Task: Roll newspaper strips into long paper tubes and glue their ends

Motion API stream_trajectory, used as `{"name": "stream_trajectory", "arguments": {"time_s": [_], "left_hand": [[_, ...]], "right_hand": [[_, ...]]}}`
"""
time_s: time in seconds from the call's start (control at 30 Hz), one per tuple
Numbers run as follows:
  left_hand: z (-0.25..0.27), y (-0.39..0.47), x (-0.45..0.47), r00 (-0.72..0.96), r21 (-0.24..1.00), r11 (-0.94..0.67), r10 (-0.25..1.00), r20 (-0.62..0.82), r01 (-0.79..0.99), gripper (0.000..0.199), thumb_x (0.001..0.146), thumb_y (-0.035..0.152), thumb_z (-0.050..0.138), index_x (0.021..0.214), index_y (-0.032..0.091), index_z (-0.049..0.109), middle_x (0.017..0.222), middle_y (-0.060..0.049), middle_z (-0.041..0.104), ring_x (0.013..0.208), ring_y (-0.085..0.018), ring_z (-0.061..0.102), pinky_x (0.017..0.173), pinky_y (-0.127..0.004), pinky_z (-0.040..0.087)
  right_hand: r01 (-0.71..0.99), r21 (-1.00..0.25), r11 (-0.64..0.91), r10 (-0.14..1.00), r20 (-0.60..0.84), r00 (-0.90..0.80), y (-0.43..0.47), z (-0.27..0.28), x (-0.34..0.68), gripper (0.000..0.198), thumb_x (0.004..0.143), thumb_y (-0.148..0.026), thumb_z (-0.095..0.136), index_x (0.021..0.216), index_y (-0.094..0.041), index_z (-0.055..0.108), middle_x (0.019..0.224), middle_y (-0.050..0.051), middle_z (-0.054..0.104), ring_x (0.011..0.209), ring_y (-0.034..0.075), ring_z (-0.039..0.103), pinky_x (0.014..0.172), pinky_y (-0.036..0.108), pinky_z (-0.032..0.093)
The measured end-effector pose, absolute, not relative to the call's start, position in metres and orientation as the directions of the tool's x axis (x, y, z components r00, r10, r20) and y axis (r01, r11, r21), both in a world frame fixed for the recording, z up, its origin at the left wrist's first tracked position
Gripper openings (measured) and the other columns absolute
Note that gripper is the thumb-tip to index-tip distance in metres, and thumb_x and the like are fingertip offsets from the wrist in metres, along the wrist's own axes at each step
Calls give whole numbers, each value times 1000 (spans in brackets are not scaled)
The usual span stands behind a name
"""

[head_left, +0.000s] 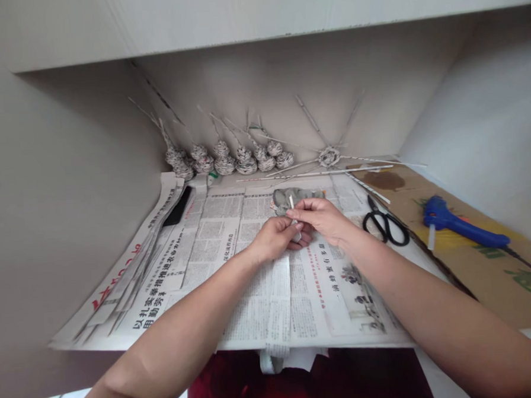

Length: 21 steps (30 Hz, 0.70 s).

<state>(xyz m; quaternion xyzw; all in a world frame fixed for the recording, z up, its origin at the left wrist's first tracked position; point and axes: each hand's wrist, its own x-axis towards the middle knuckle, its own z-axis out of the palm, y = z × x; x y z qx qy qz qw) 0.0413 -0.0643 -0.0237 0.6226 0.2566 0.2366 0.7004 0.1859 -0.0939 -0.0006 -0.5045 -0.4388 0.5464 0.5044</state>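
Observation:
Over the newspaper-covered table, my left hand (274, 239) and my right hand (319, 220) meet with fingers pinched together. Between them is a newspaper strip (280, 308), whose narrow rolled white tip stands up above my right fingertips. From my hands the strip runs down toward me and hangs in a curl over the table's front edge. My fingers hide most of the rolled part. Just behind my hands lies a crumpled grey cloth (287, 196).
Several woven paper gourds (223, 159) line the back wall beside a star-shaped paper weave (329, 156). Black scissors (386, 227) and a blue glue gun (465, 224) on cardboard (479, 289) lie right. Paper strips (131, 271) and a black phone-like object (177, 206) lie left. A shelf (273, 14) overhangs.

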Motion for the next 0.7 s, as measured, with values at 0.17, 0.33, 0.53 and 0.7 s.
{"name": "stream_trajectory", "arguments": {"time_s": [0.17, 0.33, 0.53, 0.7], "left_hand": [[-23, -63, 41, 768, 993, 115, 637, -68, -8, 40, 79, 47, 59, 90, 9, 66, 81, -11, 69, 72, -16, 66, 68, -30, 53], [-24, -64, 41, 777, 994, 113, 625, -73, 2, 41, 79, 47, 59, 93, 9, 65, 80, -11, 69, 74, -17, 66, 69, -30, 53], [-24, -64, 41, 791, 994, 103, 605, -92, 37, 44, 79, 49, 58, 94, 8, 65, 80, -12, 68, 75, -18, 66, 69, -31, 53], [-23, -65, 40, 788, 993, 107, 606, -107, 52, 46, 78, 51, 59, 94, 8, 65, 81, -12, 68, 75, -18, 66, 69, -31, 52]], "right_hand": [[-65, -992, -105, 994, -102, -49, -94, 0, 190, 29, 64, -41, 77, 75, -17, 64, 53, -3, 59, 39, 9, 50, 36, 21, 40], [-119, -987, -109, 993, -112, 19, -95, 1, 187, 31, 60, -40, 79, 65, -19, 56, 47, -6, 53, 35, 9, 47, 33, 21, 37], [-143, -987, -75, 996, -81, 33, -93, 4, 188, 32, 60, -41, 78, 78, -17, 67, 59, -3, 60, 42, 6, 47, 38, 21, 34], [-168, -985, -40, 990, -61, 124, -92, 5, 189, 30, 58, -40, 80, 69, -16, 66, 56, -4, 55, 42, 5, 42, 40, 21, 28]]}}
